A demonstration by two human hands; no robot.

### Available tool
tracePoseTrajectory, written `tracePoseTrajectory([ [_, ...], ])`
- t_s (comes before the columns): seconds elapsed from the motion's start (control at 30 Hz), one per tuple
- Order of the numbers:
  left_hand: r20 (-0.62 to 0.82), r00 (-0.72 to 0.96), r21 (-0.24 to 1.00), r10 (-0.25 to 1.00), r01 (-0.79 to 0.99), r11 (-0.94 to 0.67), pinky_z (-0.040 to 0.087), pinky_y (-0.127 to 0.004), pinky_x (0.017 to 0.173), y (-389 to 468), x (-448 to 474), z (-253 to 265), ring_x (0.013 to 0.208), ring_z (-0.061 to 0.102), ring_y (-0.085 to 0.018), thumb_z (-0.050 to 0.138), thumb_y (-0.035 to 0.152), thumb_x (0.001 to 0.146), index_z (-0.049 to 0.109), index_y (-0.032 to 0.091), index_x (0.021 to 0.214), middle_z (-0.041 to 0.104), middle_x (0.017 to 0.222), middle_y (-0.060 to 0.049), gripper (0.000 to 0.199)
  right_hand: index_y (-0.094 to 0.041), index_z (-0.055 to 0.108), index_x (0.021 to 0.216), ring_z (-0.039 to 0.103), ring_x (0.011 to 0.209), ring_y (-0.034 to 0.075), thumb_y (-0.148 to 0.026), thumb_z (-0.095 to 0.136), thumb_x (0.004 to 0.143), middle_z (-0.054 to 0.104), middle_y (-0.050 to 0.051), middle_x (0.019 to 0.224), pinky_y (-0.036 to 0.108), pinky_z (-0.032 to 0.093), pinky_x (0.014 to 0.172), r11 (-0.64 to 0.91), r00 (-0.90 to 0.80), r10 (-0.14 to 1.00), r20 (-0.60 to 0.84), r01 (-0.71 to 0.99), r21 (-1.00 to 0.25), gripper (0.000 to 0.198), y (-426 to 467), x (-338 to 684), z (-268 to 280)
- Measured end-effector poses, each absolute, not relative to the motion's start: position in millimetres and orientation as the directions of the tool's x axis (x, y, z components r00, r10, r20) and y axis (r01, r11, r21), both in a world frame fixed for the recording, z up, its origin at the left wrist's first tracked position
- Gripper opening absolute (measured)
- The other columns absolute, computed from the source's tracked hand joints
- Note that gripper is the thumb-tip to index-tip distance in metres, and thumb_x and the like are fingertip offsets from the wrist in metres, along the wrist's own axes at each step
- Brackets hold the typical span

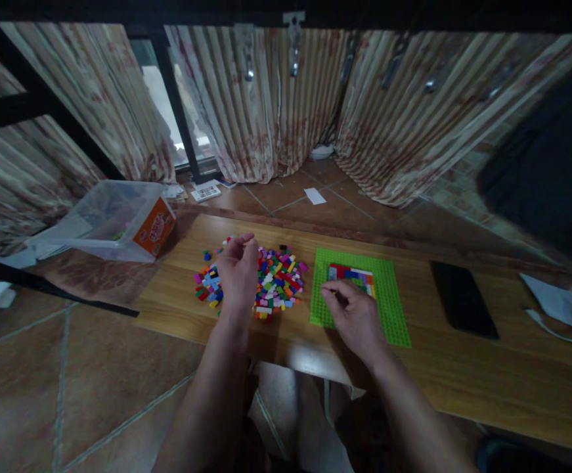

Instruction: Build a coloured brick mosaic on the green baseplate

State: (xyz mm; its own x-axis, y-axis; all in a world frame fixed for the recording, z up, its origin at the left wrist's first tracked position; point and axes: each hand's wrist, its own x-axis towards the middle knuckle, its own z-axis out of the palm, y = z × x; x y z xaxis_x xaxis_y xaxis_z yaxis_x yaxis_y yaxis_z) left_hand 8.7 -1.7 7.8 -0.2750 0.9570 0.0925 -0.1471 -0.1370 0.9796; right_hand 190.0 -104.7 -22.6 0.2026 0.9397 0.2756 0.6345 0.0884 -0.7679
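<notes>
A loose pile of small, many-coloured toy building bricks (278,279) lies on the wooden table. Above its left part is my left hand (239,269), raised with the fingers curled in and the thumb against them; whatever it may hold does not show. My right hand (357,315) is over the front left of a green studded baseplate (391,299), thumb and forefinger pinched together. Anything between those fingertips is too small to make out. Behind that hand, coloured bricks (352,271) are fixed on the baseplate, partly hidden by my fingers.
A black phone-like slab (463,299) lies right of the baseplate on the table (527,387). Farther right are white paper (561,299) and a cable. A clear plastic bin (108,213) with an orange label stands left, beyond the table. Curtains (276,105) hang behind.
</notes>
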Motion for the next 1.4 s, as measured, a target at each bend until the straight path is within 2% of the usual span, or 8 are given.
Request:
tracePoseTrajectory([
  [0.07, -0.003, -0.258, 0.952, 0.966, -0.297, -0.076, 0.031, -0.018, 0.047, 0, -4, 12, 0.048, 0.039, -0.005, 0.067, 0.027, 0.072, 0.063, 0.014, 0.080, 0.047, 0.056, 0.007, 0.016, -0.021, 0.069, 0.093, 0.066, 0.082, 0.019, -0.031, 0.053, 0.093, 0.070, 0.005, 0.090, 0.031, 0.048, 0.076, 0.115, 0.109, 0.963, 0.245, 0.658, -0.744, 0.019, -103, 179, -25],
  [0.17, -0.075, -0.187, 0.914, 0.980, -0.406, -0.008, 0.031, -0.018, 0.047, -2, -14, 16, 0.048, 0.038, -0.004, 0.070, 0.027, 0.069, 0.062, 0.014, 0.077, 0.045, 0.056, 0.007, 0.017, -0.022, 0.070, 0.095, 0.067, 0.085, 0.020, -0.030, 0.054, 0.092, 0.071, 0.005, 0.094, 0.032, 0.048, 0.078, 0.104, 0.087, 0.972, 0.217, 0.672, -0.734, 0.018, -98, 167, -30],
  [0.43, -0.124, -0.118, 0.920, 0.985, -0.385, 0.070, 0.032, -0.017, 0.049, -4, -23, 10, 0.052, 0.043, -0.004, 0.073, 0.027, 0.065, 0.066, 0.013, 0.082, 0.052, 0.061, 0.005, 0.023, -0.020, 0.070, 0.095, 0.065, 0.078, 0.022, -0.033, 0.058, 0.089, 0.071, 0.008, 0.096, 0.035, 0.050, 0.075, 0.039, 0.168, 0.959, 0.230, 0.723, -0.689, 0.019, -77, 150, -43],
  [0.6, -0.120, -0.105, 0.955, 0.987, -0.284, 0.086, 0.030, -0.017, 0.048, -4, -20, 8, 0.049, 0.043, -0.004, 0.073, 0.027, 0.064, 0.068, 0.013, 0.084, 0.056, 0.060, 0.005, 0.025, -0.022, 0.070, 0.089, 0.064, 0.081, 0.022, -0.025, 0.055, 0.090, 0.069, 0.007, 0.089, 0.035, 0.049, 0.077, 0.054, 0.167, 0.952, 0.256, 0.733, -0.678, 0.016, -73, 144, -42],
  [0.83, -0.065, -0.068, 0.995, 0.996, -0.074, 0.060, 0.037, -0.019, 0.054, -9, -5, 6, 0.058, 0.050, -0.008, 0.070, 0.026, 0.069, 0.071, 0.013, 0.087, 0.062, 0.066, 0.003, 0.022, -0.022, 0.070, 0.094, 0.064, 0.083, 0.020, -0.025, 0.054, 0.093, 0.069, 0.006, 0.092, 0.032, 0.049, 0.077, 0.107, 0.141, 0.955, 0.261, 0.658, -0.745, 0.016, -86, 150, -26],
  [0.97, -0.022, 0.074, 1.000, 0.997, 0.017, 0.021, 0.041, -0.020, 0.058, -18, 14, -2, 0.061, 0.054, -0.010, 0.066, 0.027, 0.074, 0.071, 0.014, 0.091, 0.065, 0.070, 0.002, 0.021, -0.024, 0.071, 0.093, 0.066, 0.086, 0.019, -0.028, 0.056, 0.093, 0.070, 0.004, 0.091, 0.031, 0.049, 0.079, 0.085, 0.153, 0.961, 0.232, 0.634, -0.769, 0.016, -105, 183, -20],
  [1.17, 0.048, 0.384, 0.962, 0.922, 0.229, -0.146, 0.046, -0.024, 0.065, -42, 57, -16, 0.067, 0.060, -0.013, 0.057, 0.024, 0.083, 0.072, 0.016, 0.089, 0.068, 0.073, 0.000, 0.018, -0.024, 0.075, 0.089, 0.067, 0.085, 0.021, -0.035, 0.064, 0.086, 0.073, 0.005, 0.094, 0.034, 0.051, 0.078, -0.108, 0.365, 0.919, 0.148, 0.595, -0.796, 0.016, -141, 254, -30],
  [1.4, -0.040, 0.460, 0.892, 0.887, 0.417, -0.176, 0.047, -0.025, 0.067, -62, 101, -23, 0.071, 0.065, -0.015, 0.054, 0.018, 0.086, 0.073, 0.018, 0.094, 0.073, 0.080, -0.003, 0.021, -0.024, 0.074, 0.085, 0.067, 0.080, 0.020, -0.026, 0.063, 0.083, 0.074, 0.003, 0.086, 0.034, 0.049, 0.076, -0.137, 0.329, 0.936, 0.127, 0.671, -0.729, 0.011, -144, 274, -36],
])
